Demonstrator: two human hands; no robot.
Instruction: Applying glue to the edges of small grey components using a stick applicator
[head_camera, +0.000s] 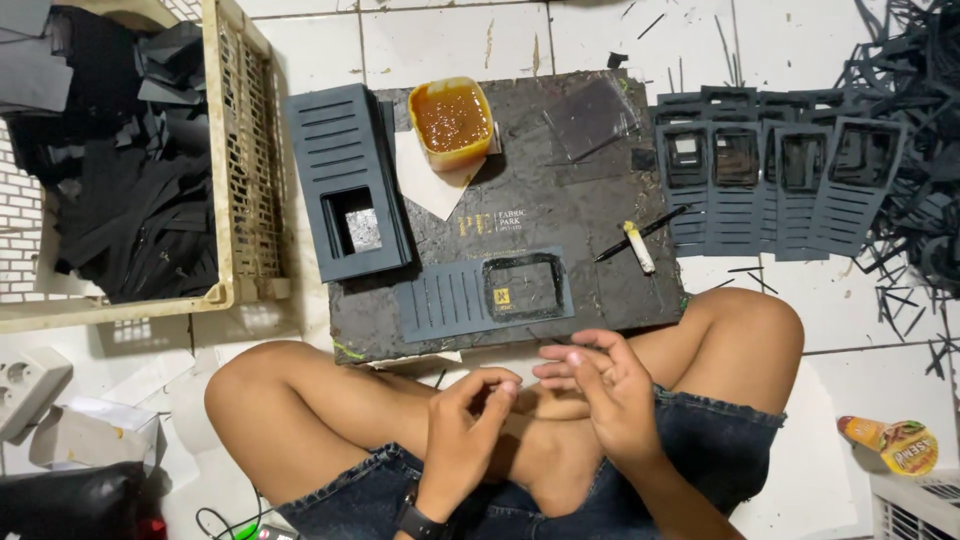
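White tiled floor (450, 40), littered w/ black offcuts at far right. Dark board (560, 200) serving as work surface, lying just ahead of crossed bare legs. On board: grey slotted card piece (485, 295) w/ rectangular window near front edge, yellow tub of amber glue (452, 118) at back on white paper, pen (640, 233) and white stick (639, 247) to right. Stack of same slotted pieces (345, 180) on board's left edge; row of finished-looking ones (775, 185) fanned out on floor at right. Cream crate (235, 160) of black scraps at left.

Left hand (462, 432) curled, fingertips pinched together, maybe on smth tiny; can't tell what. Right hand (600, 385) loosely spread, fingers just touching left's, holding nothing visible. Both over lap, apart from card piece.

Risks, as judgement: open glue tub near back edge, could tip or drip onto paper w/ a careless reach; sticky fingers could smear card. Room: board centre bare, front edge tight against knees, right side crowded.
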